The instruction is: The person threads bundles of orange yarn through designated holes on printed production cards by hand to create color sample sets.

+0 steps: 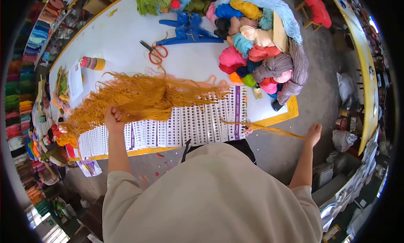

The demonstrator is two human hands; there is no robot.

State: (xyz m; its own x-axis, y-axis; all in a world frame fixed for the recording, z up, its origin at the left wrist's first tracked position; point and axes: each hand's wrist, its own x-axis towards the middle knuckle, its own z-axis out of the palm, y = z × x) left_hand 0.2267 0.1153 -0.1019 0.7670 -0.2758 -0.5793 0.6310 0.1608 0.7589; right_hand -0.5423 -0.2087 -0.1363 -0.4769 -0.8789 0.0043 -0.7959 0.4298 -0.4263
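Note:
My left hand (113, 119) is closed on the near edge of a large loose heap of mustard-yellow yarn (147, 93). The heap lies across white cards (193, 125) with rows of dark dots and purple strips. Out to the right, past the table edge, my right hand (313, 135) is closed on a thin bunch of mustard yarn strands (273, 130). These strands stretch from over the cards toward that hand. Red-handled scissors (157, 54) lie partly spread just beyond the heap. Under the heap, some pale pink yarn (212, 81) shows.
Many coloured skeins (263, 54) are piled at the table's far right. A blue plastic frame (187, 30) lies at the back, and thread spools (93, 63) stand at left. The table has a yellow edge (290, 112). A stool with red cloth (316, 11) stands beyond it.

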